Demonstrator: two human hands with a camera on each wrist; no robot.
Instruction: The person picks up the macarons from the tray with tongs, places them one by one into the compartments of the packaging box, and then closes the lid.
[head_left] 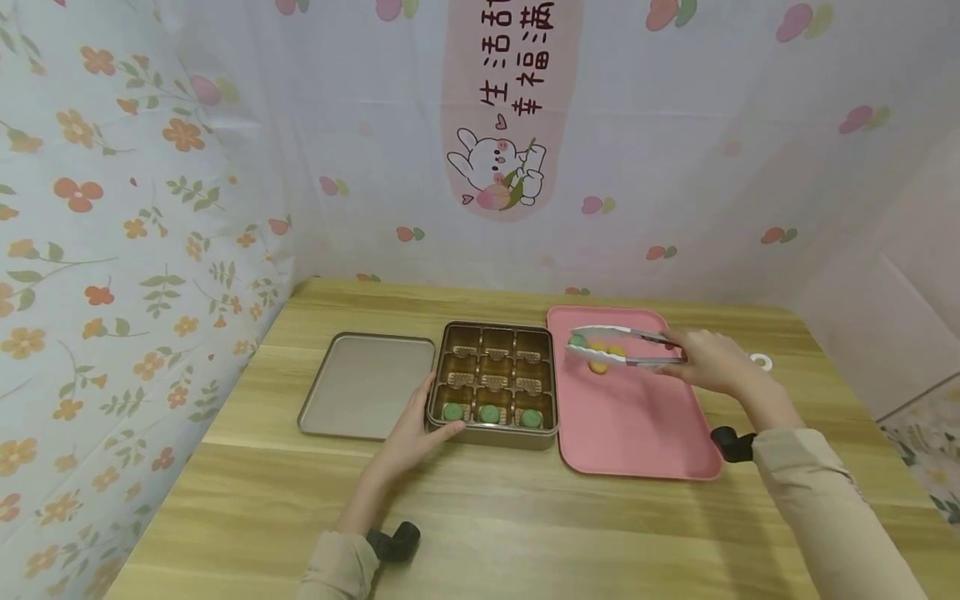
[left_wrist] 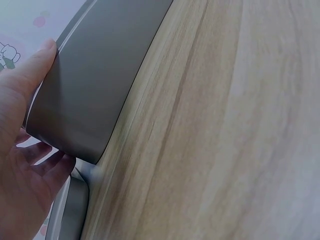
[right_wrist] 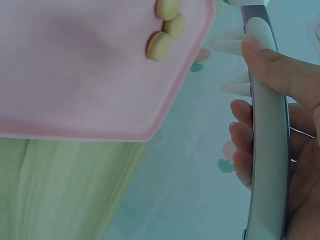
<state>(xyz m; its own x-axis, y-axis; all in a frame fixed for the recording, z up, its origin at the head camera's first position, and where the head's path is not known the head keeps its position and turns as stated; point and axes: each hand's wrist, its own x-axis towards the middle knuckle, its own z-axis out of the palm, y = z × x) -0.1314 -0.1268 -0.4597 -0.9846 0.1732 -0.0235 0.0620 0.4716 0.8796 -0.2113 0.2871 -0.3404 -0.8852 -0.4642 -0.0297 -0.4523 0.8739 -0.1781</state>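
Observation:
My left hand (head_left: 412, 433) holds the near left corner of a brown metal box (head_left: 495, 435), thumb at the front rim and fingers along the side. In the left wrist view the fingers curl around the box's corner. A divided insert (head_left: 495, 367) fills the box, and green macarons (head_left: 489, 414) sit in its three front compartments. My right hand (head_left: 708, 360) grips metal tongs (head_left: 652, 361) with white tips over a pink tray (head_left: 630, 425). A green macaron (head_left: 578, 341) shows between the tong tips. Yellow macarons (right_wrist: 159, 46) lie on the tray below the tongs.
A flat metal lid (head_left: 367, 387) lies left of the box on the wooden table (head_left: 480, 517). The tray stands close to the box's right side. A white ring (head_left: 761, 362) shows behind the right wrist. Patterned cloth (head_left: 360, 150) hangs behind and at the left.

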